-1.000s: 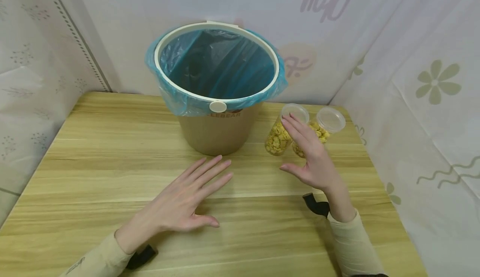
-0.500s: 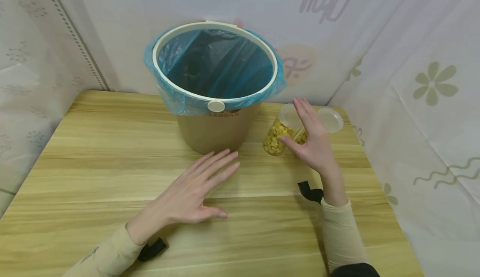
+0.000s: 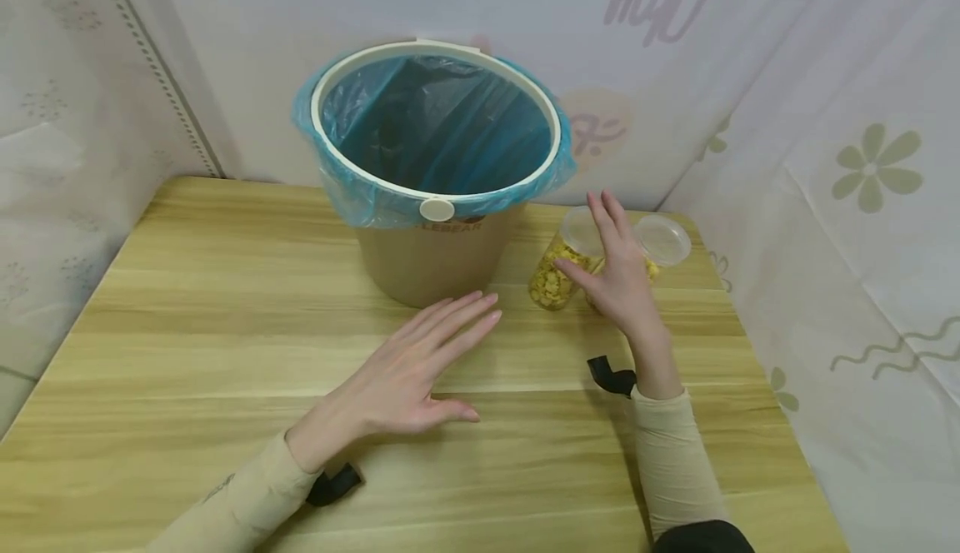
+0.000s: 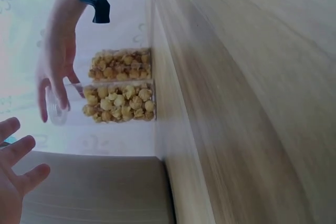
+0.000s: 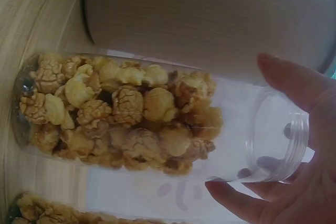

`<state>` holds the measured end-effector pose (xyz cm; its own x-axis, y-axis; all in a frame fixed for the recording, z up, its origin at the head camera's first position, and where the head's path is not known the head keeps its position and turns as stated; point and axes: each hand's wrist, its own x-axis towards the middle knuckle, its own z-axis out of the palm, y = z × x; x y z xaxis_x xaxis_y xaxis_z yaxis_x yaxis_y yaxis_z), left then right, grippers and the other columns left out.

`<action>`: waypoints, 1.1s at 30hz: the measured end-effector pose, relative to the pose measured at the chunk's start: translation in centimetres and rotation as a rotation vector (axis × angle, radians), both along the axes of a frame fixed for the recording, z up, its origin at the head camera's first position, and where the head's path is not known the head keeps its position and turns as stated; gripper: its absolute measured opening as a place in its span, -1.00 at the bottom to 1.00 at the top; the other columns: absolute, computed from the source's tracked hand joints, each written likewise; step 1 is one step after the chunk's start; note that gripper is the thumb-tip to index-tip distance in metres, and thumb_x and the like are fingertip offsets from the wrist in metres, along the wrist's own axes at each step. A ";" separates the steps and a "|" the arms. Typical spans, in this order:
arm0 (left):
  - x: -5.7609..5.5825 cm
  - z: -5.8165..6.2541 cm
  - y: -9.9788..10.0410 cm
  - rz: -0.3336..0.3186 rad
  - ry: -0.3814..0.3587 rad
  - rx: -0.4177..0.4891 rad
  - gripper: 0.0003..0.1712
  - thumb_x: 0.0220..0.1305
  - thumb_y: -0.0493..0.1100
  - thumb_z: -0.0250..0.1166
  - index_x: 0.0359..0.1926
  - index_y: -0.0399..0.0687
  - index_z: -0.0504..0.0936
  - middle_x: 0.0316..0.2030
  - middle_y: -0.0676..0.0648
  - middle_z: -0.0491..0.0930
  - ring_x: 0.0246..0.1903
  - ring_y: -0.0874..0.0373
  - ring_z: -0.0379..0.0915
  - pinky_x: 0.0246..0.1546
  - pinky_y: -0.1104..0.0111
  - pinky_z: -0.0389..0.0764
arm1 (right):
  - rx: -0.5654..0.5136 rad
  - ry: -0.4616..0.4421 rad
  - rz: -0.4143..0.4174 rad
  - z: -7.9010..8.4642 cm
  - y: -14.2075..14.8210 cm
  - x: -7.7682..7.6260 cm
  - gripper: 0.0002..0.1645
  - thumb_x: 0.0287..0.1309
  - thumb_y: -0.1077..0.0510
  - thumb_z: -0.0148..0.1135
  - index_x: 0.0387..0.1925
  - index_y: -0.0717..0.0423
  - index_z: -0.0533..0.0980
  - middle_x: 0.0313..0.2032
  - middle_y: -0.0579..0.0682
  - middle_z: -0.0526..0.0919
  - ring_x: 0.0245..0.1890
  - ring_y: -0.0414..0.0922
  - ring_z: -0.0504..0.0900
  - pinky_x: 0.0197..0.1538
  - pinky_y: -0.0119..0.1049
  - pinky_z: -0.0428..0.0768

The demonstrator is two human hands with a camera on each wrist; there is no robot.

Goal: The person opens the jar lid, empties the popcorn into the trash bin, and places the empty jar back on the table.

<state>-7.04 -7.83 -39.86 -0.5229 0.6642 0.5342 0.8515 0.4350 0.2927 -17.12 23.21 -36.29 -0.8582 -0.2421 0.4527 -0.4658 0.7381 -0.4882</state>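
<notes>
Two clear plastic jars of yellow popcorn stand side by side at the right rear of the table. My right hand point(image 3: 624, 280) is at the left jar point(image 3: 553, 276), thumb on the near side and fingers spread past its lid. In the right wrist view, fingertips show through the clear top of this popcorn jar point(image 5: 142, 114), and the thumb is beside it. Much of the right jar, below its lid point(image 3: 663, 240), is hidden behind the hand. My left hand point(image 3: 408, 378) hovers over the table before the bin, fingers extended, holding nothing.
A brown trash bin point(image 3: 431, 266) lined with a blue plastic bag point(image 3: 360, 203) stands at the back centre, left of the jars. Printed white cloth point(image 3: 750, 103) hangs behind and beside the wooden table point(image 3: 187, 328). Black curved pieces sit at both wrists.
My right hand has reached farther back and around the left jar's top. The left hand has drifted right and slightly forward, still spread. Jars and bin stay in place.
</notes>
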 end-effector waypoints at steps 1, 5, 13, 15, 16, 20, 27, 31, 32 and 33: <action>0.0 0.0 0.1 0.000 -0.005 0.001 0.09 0.40 0.60 -0.29 0.64 -0.04 0.03 0.63 -0.13 0.06 0.61 -0.10 0.04 0.54 -0.08 0.23 | 0.007 -0.008 -0.003 -0.1 0.0 0.0 0.22 0.06 0.08 0.60 0.63 -0.08 0.08 0.61 0.19 0.07 0.60 0.23 0.10 0.50 0.36 0.24; -0.1 -0.1 0.4 0.007 -0.024 0.004 0.10 0.40 0.60 -0.30 0.65 -0.03 0.01 0.62 -0.14 0.09 0.60 -0.08 0.06 0.54 -0.05 0.25 | 0.031 -0.040 -0.011 -0.3 0.1 -0.2 0.21 0.09 0.10 0.58 0.63 -0.10 0.06 0.59 0.24 0.07 0.58 0.27 0.12 0.45 0.40 0.27; -0.2 -0.5 1.1 0.014 -0.091 0.019 0.08 0.39 0.59 -0.18 0.65 0.01 -0.01 0.63 -0.09 0.08 0.60 -0.05 0.07 0.52 -0.03 0.29 | 0.018 -0.006 -0.021 -0.6 0.2 -0.2 0.19 0.01 0.11 0.63 0.59 -0.05 0.16 0.46 0.26 0.25 0.41 0.25 0.35 0.33 0.27 0.47; -0.1 -0.6 1.2 0.027 -0.101 0.014 0.08 0.39 0.59 -0.21 0.66 0.04 -0.04 0.63 -0.08 0.08 0.60 -0.04 0.07 0.51 -0.03 0.30 | 0.009 0.000 -0.022 -0.6 0.2 -0.1 0.18 -0.03 0.11 0.65 0.57 -0.03 0.20 0.42 0.26 0.29 0.35 0.23 0.40 0.26 0.23 0.52; -0.1 -0.6 1.2 0.033 -0.105 0.014 0.07 0.39 0.60 -0.22 0.66 0.05 -0.04 0.63 -0.08 0.09 0.59 -0.03 0.08 0.51 -0.03 0.31 | 0.008 0.001 -0.023 -0.6 0.2 -0.1 0.18 -0.04 0.10 0.66 0.56 -0.02 0.21 0.41 0.25 0.30 0.34 0.21 0.42 0.24 0.20 0.55; -0.2 -0.7 1.5 0.054 -0.116 0.011 0.08 0.38 0.62 -0.31 0.66 0.07 -0.04 0.62 -0.06 0.10 0.59 -0.02 0.10 0.51 -0.04 0.31 | -0.011 -0.009 -0.019 -0.3 0.1 0.2 0.23 -0.13 0.09 0.71 0.54 0.07 0.22 0.36 0.28 0.31 0.27 0.17 0.46 0.15 0.14 0.65; -0.2 -0.8 1.8 0.069 -0.136 0.020 0.06 0.38 0.61 -0.30 0.67 0.11 -0.07 0.62 -0.03 0.10 0.57 -0.04 0.14 0.51 -0.05 0.30 | -0.096 -0.043 0.016 0.7 -0.1 1.2 0.26 -0.18 0.15 0.73 0.53 0.14 0.22 0.32 0.25 0.29 0.29 0.13 0.45 0.18 0.10 0.67; -0.1 -0.7 2.0 0.082 -0.144 0.033 0.06 0.38 0.61 -0.30 0.66 0.10 -0.06 0.62 -0.02 0.11 0.56 -0.03 0.14 0.51 -0.04 0.30 | -0.162 -0.049 0.042 1.7 -0.3 2.1 0.25 -0.21 0.20 0.73 0.52 0.10 0.24 0.29 0.22 0.30 0.27 0.08 0.45 0.17 0.10 0.68; 0.0 -0.7 2.0 0.085 -0.146 0.039 0.05 0.40 0.58 -0.19 0.66 0.10 -0.06 0.62 -0.02 0.11 0.57 -0.02 0.14 0.51 -0.04 0.30 | -0.180 -0.048 0.049 2.0 -0.3 2.4 0.24 -0.21 0.20 0.73 0.52 0.08 0.25 0.28 0.21 0.30 0.26 0.06 0.46 0.17 0.09 0.68; 0.0 -0.7 2.1 0.090 -0.150 0.046 0.05 0.40 0.58 -0.18 0.66 0.10 -0.06 0.62 -0.02 0.11 0.57 -0.01 0.13 0.51 -0.04 0.29 | -0.191 -0.043 0.054 2.2 -0.3 2.7 0.24 -0.20 0.20 0.73 0.51 0.06 0.25 0.27 0.20 0.31 0.26 0.02 0.46 0.17 0.03 0.68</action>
